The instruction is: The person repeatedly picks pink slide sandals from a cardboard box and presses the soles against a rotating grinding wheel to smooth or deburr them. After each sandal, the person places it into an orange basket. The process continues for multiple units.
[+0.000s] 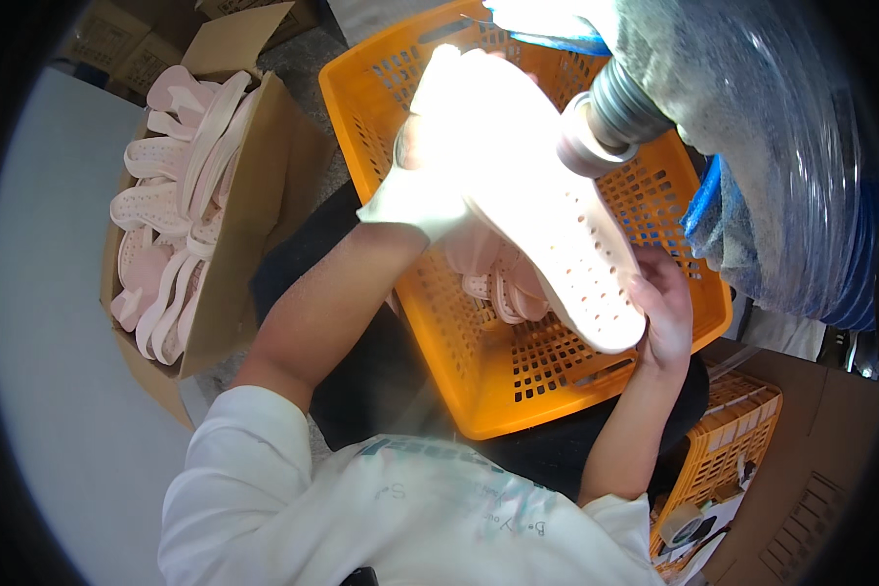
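A pale pink shoe sole (581,264) with small holes slants over an orange crate, its far part washed out by strong light. My left hand (438,117), in a white glove, is closed about the sole's far end; glare hides most of its fingers. My bare right hand (666,308) pinches the near end along its right edge, thumb on top. Close against the sole's right side is a round whitish head (596,142) on a grey ribbed tube (633,103); I cannot tell whether they touch. Beneath, more pink soles (508,283) lie inside the orange crate (488,415).
To the left, a cardboard box (254,205) is heaped with pink soles (161,205). Grey cloth under clear plastic (781,127) hangs at the upper right. A second orange crate (742,410) holds a tape roll (682,524) at the lower right, beside brown cardboard (830,459).
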Available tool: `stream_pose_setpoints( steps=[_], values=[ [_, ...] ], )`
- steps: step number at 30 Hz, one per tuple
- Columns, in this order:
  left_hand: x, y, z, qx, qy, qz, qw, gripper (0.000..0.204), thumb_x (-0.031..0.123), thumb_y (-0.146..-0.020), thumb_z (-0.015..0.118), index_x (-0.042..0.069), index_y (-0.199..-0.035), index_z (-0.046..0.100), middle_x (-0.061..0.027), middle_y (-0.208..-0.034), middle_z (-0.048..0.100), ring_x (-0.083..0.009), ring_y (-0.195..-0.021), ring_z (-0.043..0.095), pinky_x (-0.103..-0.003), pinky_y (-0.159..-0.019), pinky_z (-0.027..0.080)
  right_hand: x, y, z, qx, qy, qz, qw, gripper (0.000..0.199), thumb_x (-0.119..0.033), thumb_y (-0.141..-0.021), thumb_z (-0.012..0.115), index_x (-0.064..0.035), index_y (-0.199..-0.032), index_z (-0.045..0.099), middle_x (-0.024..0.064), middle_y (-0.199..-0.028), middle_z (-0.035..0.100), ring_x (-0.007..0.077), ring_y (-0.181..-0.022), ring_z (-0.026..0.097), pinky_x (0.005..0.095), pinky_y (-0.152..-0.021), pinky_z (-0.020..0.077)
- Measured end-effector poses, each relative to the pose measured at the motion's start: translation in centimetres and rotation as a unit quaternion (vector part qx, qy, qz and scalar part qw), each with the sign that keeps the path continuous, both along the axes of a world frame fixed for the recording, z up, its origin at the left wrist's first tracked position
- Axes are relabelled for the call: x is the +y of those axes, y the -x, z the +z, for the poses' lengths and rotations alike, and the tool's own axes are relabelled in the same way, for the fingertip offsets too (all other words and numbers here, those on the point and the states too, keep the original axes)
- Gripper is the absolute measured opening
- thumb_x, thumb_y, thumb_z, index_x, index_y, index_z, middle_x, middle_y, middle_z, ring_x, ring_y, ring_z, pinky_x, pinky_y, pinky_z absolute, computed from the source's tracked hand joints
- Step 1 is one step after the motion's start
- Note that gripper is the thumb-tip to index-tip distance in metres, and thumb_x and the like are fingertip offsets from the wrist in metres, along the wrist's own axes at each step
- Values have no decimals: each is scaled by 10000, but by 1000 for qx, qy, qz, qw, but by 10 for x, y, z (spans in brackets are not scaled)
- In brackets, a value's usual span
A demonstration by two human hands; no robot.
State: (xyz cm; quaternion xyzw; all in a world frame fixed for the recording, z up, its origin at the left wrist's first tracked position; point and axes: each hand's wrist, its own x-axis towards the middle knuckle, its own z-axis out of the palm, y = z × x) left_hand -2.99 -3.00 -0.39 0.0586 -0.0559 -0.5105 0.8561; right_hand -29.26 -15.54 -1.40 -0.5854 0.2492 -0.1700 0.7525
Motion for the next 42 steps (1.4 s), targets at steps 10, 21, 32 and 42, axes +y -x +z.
stream_pose_setpoints(
  steps=[10,21,32,42],
  values=[
    [-12,32,-16,-193,238,-56,950,510,394,-1099,443,9,-1430,488,-157,-1385,600,-237,-1290,573,-405,-1179,392,-65,-13,30,137,105,75,982,639,-103,-897,713,75,-1468,490,164,-1322,658,178,-1105,654,324,-987,505],
    [2,52,-2,-227,28,-8,973,558,458,-1106,420,23,-1447,495,-136,-1369,602,-230,-1241,594,-385,-1120,442,-85,-22,65,190,278,97,937,549,-91,-890,733,66,-1380,541,141,-1263,670,167,-1062,654,322,-946,513],
    [-9,47,8,-155,-3,-38,987,428,363,-1095,486,49,-1383,527,-111,-1305,612,-205,-1158,614,-379,-1077,479,-68,-8,44,164,224,56,959,460,-80,-883,753,57,-1292,592,118,-1205,681,156,-1018,654,319,-904,522],
    [-8,52,-3,-442,-113,105,883,504,317,-1038,588,48,-1444,456,-121,-1300,598,-219,-1211,582,-365,-1121,426,-76,13,62,216,305,64,925,379,-69,-877,771,49,-1212,638,98,-1152,692,146,-978,654,318,-867,530]
  ],
)
